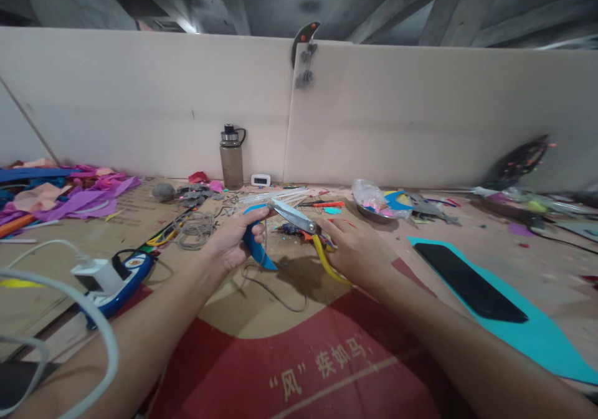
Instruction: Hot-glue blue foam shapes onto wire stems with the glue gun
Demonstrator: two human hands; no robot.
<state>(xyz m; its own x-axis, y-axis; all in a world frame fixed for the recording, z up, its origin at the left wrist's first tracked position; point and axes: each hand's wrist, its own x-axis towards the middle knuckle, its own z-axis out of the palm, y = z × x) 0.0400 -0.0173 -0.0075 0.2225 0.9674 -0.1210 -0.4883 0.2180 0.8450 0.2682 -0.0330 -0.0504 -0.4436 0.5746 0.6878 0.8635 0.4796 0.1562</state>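
Note:
My left hand (230, 243) is closed on a curved, crescent-like blue piece (260, 258) of thin sheet material, whose pointed lower end hangs below the fingers. Yellow-handled scissors (295, 217) are gripped in my right hand (351, 249). Their blades point left and reach my left thumb and fingertips at the upper part of the blue piece. Whether the blades touch the blue piece or the cord, I cannot tell. A thin grey cord (280, 301) hangs by the blue piece and loops onto the cardboard below. My right fingers partly hide the scissor handles.
Cardboard (224, 363) covers the table. At left lie a blue power strip (140, 276) with white cables and colourful scraps (70, 195). A bottle (232, 160) stands by the white partition (163, 108). At right, a black phone (467, 279) rests on a turquoise sheet (555, 344).

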